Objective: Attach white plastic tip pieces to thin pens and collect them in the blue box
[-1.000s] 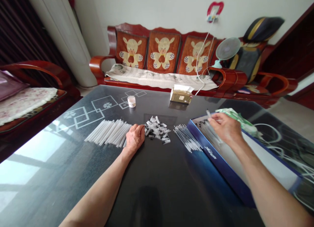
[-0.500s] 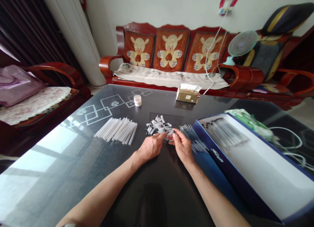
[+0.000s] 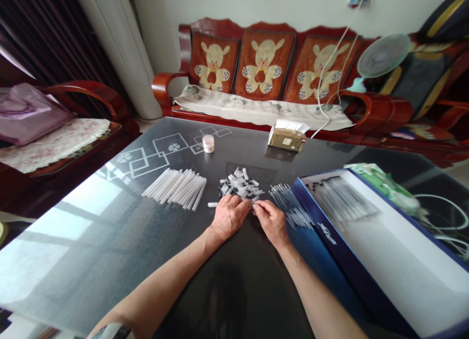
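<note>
My left hand (image 3: 230, 216) is closed, its thumb and forefinger pinched near the tips of my right hand (image 3: 271, 222). My right hand is closed in a pinch too, and the small piece between the fingertips is mostly hidden. A short white tube end (image 3: 212, 204) shows just left of my left hand; whether the hand holds it I cannot tell. Right behind both hands lies a heap of small clear and black pen parts (image 3: 240, 181). White pen barrels (image 3: 176, 187) are laid in a row to the left. Thin dark pen refills (image 3: 291, 204) lie on the right.
A blue-edged box (image 3: 388, 246) with slim pens (image 3: 340, 200) in it stands along the right. Behind it are a green plastic bag (image 3: 384, 187) and white cable. Farther back on the dark table (image 3: 164, 261) stand a small round jar (image 3: 208, 143) and a tissue pack (image 3: 287, 135).
My left hand has come lower and closer to the heap, its forefinger now curled in. The white tube end has appeared beside it. The camera view has shifted slightly.
</note>
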The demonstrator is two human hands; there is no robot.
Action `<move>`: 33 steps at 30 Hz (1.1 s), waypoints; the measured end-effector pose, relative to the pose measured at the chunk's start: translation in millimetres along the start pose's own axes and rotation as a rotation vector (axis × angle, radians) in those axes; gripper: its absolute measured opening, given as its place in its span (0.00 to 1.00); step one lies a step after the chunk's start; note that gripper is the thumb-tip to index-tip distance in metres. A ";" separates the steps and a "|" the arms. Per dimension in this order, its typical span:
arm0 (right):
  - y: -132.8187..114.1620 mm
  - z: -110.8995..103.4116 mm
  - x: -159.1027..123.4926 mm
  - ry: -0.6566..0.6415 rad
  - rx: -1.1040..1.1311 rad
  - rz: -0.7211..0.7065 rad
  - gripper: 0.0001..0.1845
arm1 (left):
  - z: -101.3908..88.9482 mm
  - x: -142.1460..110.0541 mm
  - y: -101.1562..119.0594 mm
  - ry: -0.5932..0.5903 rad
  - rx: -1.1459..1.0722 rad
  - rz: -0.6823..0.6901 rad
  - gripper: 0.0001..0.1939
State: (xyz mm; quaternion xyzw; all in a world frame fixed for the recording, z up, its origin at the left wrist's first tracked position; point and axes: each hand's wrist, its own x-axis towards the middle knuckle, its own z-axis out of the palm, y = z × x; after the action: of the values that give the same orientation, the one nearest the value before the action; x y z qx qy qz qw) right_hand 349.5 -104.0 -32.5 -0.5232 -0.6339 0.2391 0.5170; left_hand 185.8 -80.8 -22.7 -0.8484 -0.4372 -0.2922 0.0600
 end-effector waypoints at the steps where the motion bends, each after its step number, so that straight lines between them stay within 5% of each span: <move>1: -0.1 -0.3 0.7 -0.014 0.015 0.010 0.09 | 1.1 -1.9 -1.2 0.006 0.009 0.004 0.14; 15: 2.1 -1.9 4.0 -0.041 0.097 0.086 0.14 | 7.5 -3.2 -4.0 -0.026 0.063 -0.005 0.17; 33: 1.1 0.9 5.9 0.038 -0.124 -0.102 0.08 | 8.9 -3.2 -4.3 -0.038 0.063 -0.001 0.16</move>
State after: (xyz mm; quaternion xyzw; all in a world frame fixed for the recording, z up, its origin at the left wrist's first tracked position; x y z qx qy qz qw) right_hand 349.6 -98.0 -31.3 -0.5256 -0.6634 0.1626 0.5072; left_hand 185.0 -77.3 -32.4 -0.8514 -0.4476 -0.2621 0.0780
